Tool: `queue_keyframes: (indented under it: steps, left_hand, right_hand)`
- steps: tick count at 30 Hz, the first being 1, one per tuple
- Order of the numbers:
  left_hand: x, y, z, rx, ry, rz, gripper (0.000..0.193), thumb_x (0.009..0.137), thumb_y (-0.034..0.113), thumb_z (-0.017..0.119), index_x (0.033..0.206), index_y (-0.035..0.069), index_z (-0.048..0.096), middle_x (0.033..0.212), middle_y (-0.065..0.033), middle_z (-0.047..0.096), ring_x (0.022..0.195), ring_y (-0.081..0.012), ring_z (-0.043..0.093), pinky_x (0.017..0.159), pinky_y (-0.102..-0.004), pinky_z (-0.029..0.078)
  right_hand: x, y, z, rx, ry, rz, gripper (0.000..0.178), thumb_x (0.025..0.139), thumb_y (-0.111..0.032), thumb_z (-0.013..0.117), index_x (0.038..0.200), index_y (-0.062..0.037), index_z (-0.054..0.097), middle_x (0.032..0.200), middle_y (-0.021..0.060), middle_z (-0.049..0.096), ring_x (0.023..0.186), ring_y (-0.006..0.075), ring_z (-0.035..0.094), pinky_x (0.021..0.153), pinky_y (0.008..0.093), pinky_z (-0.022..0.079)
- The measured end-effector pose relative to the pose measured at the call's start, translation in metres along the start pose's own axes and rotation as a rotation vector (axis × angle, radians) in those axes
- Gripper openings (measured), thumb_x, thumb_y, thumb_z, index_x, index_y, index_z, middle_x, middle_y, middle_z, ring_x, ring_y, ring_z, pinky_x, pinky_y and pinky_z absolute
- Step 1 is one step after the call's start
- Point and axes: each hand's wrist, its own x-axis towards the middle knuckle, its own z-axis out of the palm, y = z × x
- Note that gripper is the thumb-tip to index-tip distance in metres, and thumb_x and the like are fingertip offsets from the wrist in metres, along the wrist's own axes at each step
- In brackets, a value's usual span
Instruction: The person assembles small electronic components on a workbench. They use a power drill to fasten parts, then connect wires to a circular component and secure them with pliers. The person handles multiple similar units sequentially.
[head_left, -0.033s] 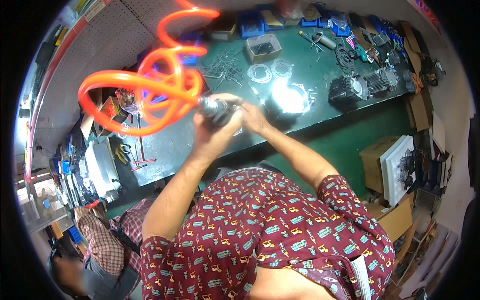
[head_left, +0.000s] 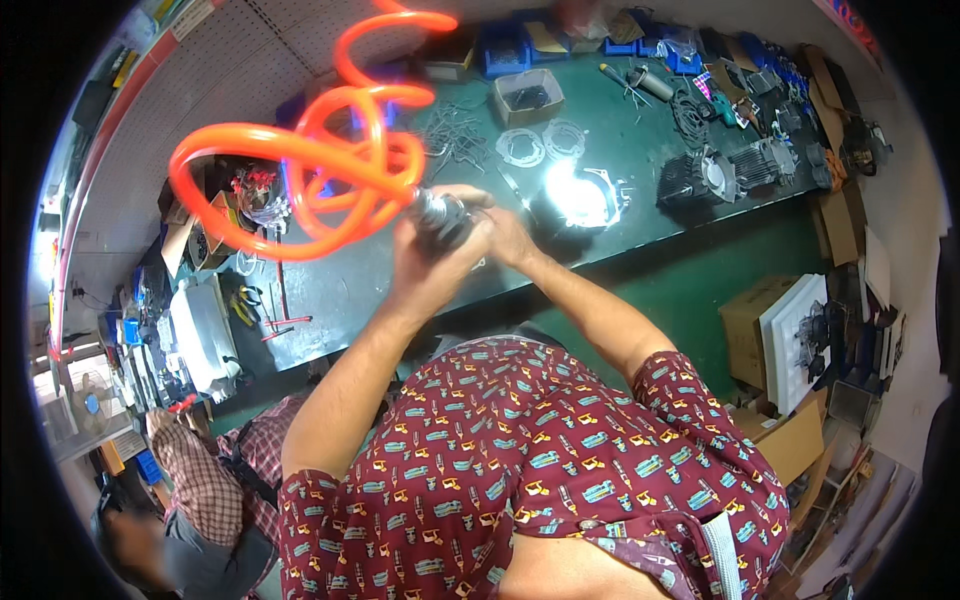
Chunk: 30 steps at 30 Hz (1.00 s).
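My left hand point(head_left: 425, 280) is wrapped round a dark air tool point(head_left: 445, 218) above the near edge of the bench. A metal fitting joins the tool to a coiled orange air hose point(head_left: 290, 150), which loops up and to the left. My right hand point(head_left: 508, 238) meets the left at the tool's right side. Its fingers are closed, but what they pinch there is hidden. Just to the right on the bench lies a metal housing point(head_left: 600, 205), partly lost in bright glare. Two pale ring-shaped parts point(head_left: 521, 147) rest behind the hands.
The green-topped bench point(head_left: 620, 130) carries a box of small parts point(head_left: 528, 97), finned metal housings point(head_left: 715, 172), pliers point(head_left: 245, 305) and a red T-handled tool point(head_left: 287, 322). A co-worker in a checked shirt point(head_left: 200, 470) is at lower left. Cartons point(head_left: 757, 325) stand at right.
The hose loops have swung slightly right, and the air tool with my left hand has shifted a little right. My right hand stays almost in place.
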Motion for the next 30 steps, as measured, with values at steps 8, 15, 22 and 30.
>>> queue_keyframes:
  steps: [8, 15, 22, 30]
  left_hand:
    - [0.008, -0.002, 0.006, 0.091, -0.132, 0.035, 0.027, 0.085, 0.002, 0.072, 0.111, -0.001, 0.065, 0.109, -0.0095, 0.069, 0.099, -0.0143, 0.064, 0.091, -0.0323, 0.052]
    - [0.001, -0.016, 0.008, 0.139, -0.09, 0.095, 0.018, 0.085, 0.002, 0.07, 0.103, 0.001, 0.065, 0.098, -0.0064, 0.068, 0.091, -0.0122, 0.064, 0.085, -0.031, 0.053]
    - [-0.002, -0.018, 0.012, 0.107, -0.039, 0.052, 0.014, 0.085, 0.0, 0.07, 0.097, 0.003, 0.063, 0.091, -0.0034, 0.066, 0.083, -0.0096, 0.062, 0.076, -0.028, 0.053]
    - [-0.001, -0.022, -0.001, 0.12, -0.053, 0.045, 0.018, 0.085, -0.002, 0.072, 0.096, 0.004, 0.059, 0.093, -0.0037, 0.064, 0.086, -0.0103, 0.061, 0.08, -0.0293, 0.053]
  right_hand:
    - [0.01, 0.028, 0.013, -0.142, 0.004, -0.174, 0.055, 0.097, -0.046, 0.042, 0.124, -0.0036, 0.064, 0.11, 0.0274, 0.068, 0.104, 0.0466, 0.064, 0.091, 0.0506, 0.051]
    - [0.007, 0.002, 0.011, -0.002, 0.051, -0.226, 0.045, 0.096, -0.037, 0.051, 0.13, -0.0108, 0.065, 0.12, 0.0249, 0.067, 0.115, 0.0426, 0.063, 0.096, 0.0452, 0.051]
    - [0.001, -0.015, 0.004, -0.073, 0.027, -0.051, 0.055, 0.105, -0.046, 0.035, 0.115, -0.0025, 0.066, 0.112, 0.0276, 0.068, 0.109, 0.0476, 0.061, 0.094, 0.0495, 0.049]
    - [0.009, -0.014, 0.012, -0.086, 0.031, -0.031, 0.061, 0.106, -0.051, 0.03, 0.114, -0.0023, 0.066, 0.108, 0.0284, 0.068, 0.105, 0.0488, 0.062, 0.091, 0.0507, 0.049]
